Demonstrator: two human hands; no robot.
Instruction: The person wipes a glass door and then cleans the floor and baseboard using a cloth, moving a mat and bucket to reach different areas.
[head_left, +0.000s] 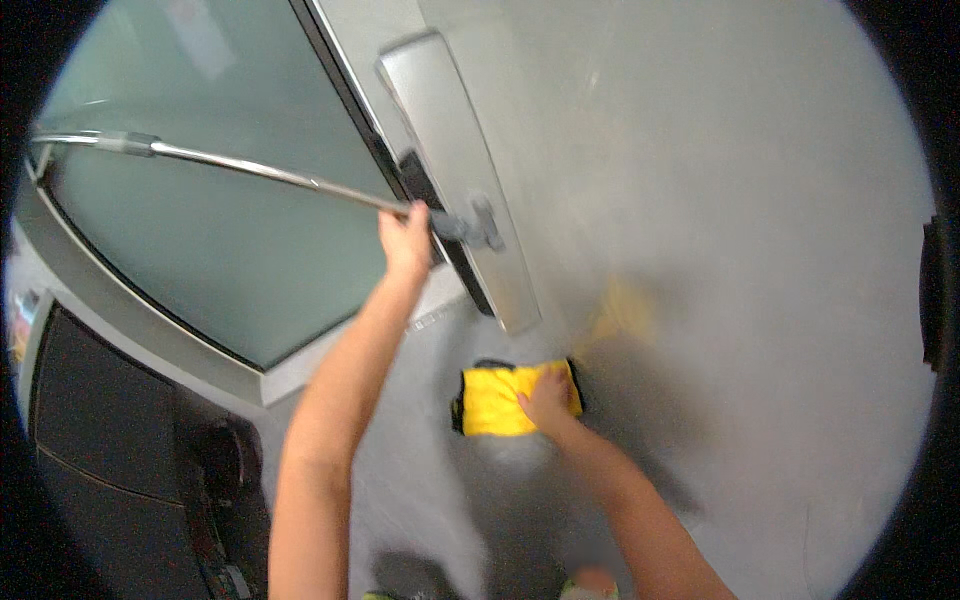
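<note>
My left hand grips a shiny metal mop pole close to its lower end. Just beyond the fingers, a grey swivel joint links the pole to a long, flat, silver mop head, which is tilted and has black material along its left side. My right hand holds a yellow cloth with black edges, below the mop head's near end. Whether the cloth rests on the floor or is held above it, I cannot tell.
A framed glass panel stands at the left, behind the pole. Dark furniture is at the lower left. Smooth grey floor spreads to the right, bearing a faint yellow patch and shadows. A foot shows at the bottom edge.
</note>
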